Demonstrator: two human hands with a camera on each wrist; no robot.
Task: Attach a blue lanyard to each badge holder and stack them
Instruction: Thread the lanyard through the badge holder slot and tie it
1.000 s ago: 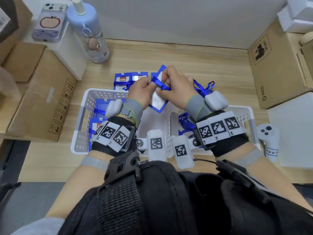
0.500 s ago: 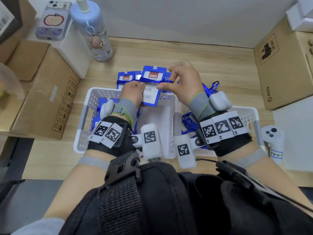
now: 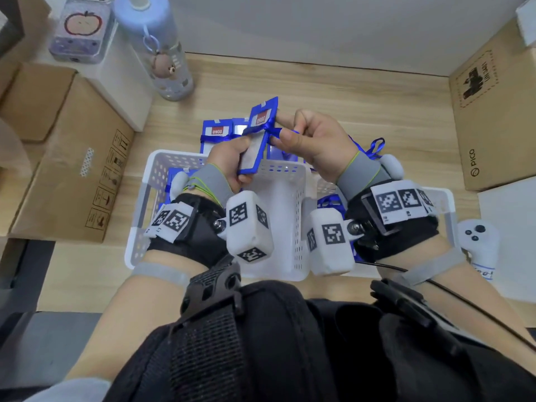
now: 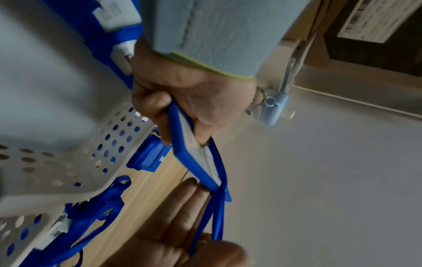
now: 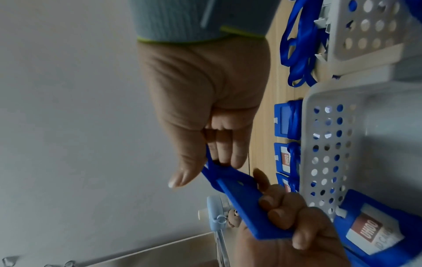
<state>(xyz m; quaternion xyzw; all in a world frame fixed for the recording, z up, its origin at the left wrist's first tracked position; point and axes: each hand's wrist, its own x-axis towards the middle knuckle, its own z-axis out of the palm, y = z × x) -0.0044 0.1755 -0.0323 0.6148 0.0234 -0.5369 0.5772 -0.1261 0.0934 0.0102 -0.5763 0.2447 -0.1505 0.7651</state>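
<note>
My left hand point(image 3: 242, 161) grips the lower half of a blue badge holder point(image 3: 259, 132), held tilted above the baskets. A blue lanyard point(image 3: 271, 130) crosses the holder near its top. My right hand point(image 3: 280, 132) pinches this strap just to the holder's right. In the left wrist view the holder point(image 4: 194, 159) sticks out of my left hand point(image 4: 182, 108), with the lanyard point(image 4: 219, 207) running to the right hand's fingers point(image 4: 180, 213). The right wrist view shows the right hand point(image 5: 205, 166) pinching the lanyard point(image 5: 219, 173) at the holder point(image 5: 246, 204). Several finished badges point(image 3: 219, 132) lie on the table behind.
A white basket point(image 3: 150, 181) with loose badge holders stands near me at left. A second basket point(image 3: 443, 198) with blue lanyards point(image 3: 327, 203) stands at right. Cardboard boxes point(image 3: 72, 158) flank the table, with a water bottle point(image 3: 162, 53) at back left and a controller point(image 3: 478, 236) at right.
The badge holder has turned from lying flat to standing tilted on edge. My right hand has pulled the lanyard out to the holder's right. Both hands sit a little higher.
</note>
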